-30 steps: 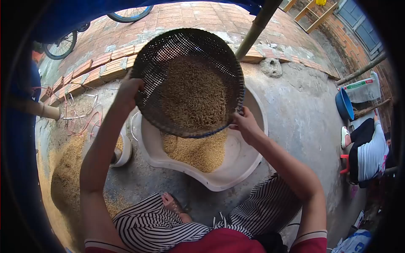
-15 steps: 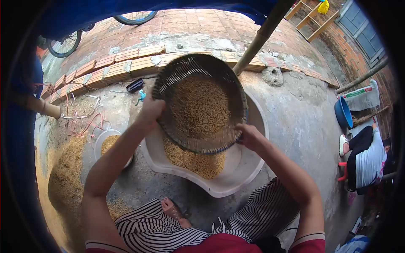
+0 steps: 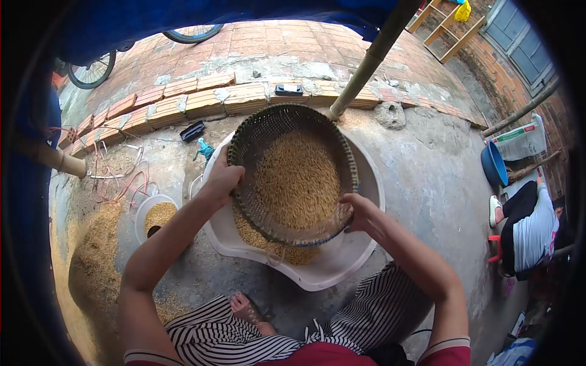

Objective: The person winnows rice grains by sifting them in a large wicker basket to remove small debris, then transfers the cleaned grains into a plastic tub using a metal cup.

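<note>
A round woven sieve (image 3: 268, 125) full of golden grain (image 3: 297, 179) is held above a large white basin (image 3: 360, 253). My left hand (image 3: 223, 180) grips the sieve's left rim. My right hand (image 3: 359, 213) grips its lower right rim. More grain lies in the basin under the sieve, mostly hidden by it. The sieve sits nearly level, low over the basin.
A small white bowl (image 3: 144, 210) of grain stands left of the basin, beside a grain pile (image 3: 94, 262) on the concrete floor. A brick row (image 3: 183, 100) and a bamboo pole (image 3: 366, 61) lie behind. Another person (image 3: 534, 226) sits at right near a blue tub (image 3: 491, 163). My bare foot (image 3: 247, 305) is below the basin.
The sieve has come down from a raised, tilted position to sit low and level over the basin. Both hands moved down with it.
</note>
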`<action>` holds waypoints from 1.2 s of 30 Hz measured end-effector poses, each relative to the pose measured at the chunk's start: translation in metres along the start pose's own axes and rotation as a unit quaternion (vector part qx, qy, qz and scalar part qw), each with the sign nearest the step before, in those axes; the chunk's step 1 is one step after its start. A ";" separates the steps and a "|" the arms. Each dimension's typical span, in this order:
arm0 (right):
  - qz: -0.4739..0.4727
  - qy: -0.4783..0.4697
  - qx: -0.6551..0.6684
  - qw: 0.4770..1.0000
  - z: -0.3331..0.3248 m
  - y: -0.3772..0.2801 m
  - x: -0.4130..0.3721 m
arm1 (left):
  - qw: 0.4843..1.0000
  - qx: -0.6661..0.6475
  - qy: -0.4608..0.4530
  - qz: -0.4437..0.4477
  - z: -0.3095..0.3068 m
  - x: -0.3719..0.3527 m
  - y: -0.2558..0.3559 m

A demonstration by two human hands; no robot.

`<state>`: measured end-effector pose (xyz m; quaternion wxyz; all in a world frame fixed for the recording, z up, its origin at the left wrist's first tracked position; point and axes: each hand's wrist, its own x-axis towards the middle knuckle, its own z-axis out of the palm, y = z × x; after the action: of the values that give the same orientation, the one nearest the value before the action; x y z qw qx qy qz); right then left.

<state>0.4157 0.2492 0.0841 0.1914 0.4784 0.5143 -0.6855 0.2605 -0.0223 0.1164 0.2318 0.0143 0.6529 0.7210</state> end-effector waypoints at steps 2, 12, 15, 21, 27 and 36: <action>0.093 -0.007 0.046 0.995 0.011 0.003 -0.018 | 1.000 -0.006 -0.022 0.001 -0.021 0.007 0.018; -0.038 -0.025 0.014 0.999 0.004 -0.008 -0.009 | 0.997 0.038 0.043 0.042 -0.001 -0.005 0.014; 0.057 -0.044 0.062 0.995 0.015 0.001 -0.021 | 0.998 -0.041 -0.014 0.046 -0.018 0.001 0.051; -0.208 0.026 -0.003 0.978 0.013 -0.027 -0.023 | 0.996 -0.040 0.046 0.061 -0.026 0.018 0.016; 0.031 -0.058 0.175 0.982 0.020 0.003 -0.040 | 0.999 -0.037 -0.023 0.031 -0.019 -0.002 0.038; -0.084 -0.060 0.099 0.990 0.004 0.008 -0.004 | 0.995 -0.054 0.038 0.070 -0.009 0.007 0.009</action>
<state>0.4219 0.2410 0.0835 0.1148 0.4083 0.4698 -0.7742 0.2488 -0.0283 0.1212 0.1563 0.0201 0.6191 0.7693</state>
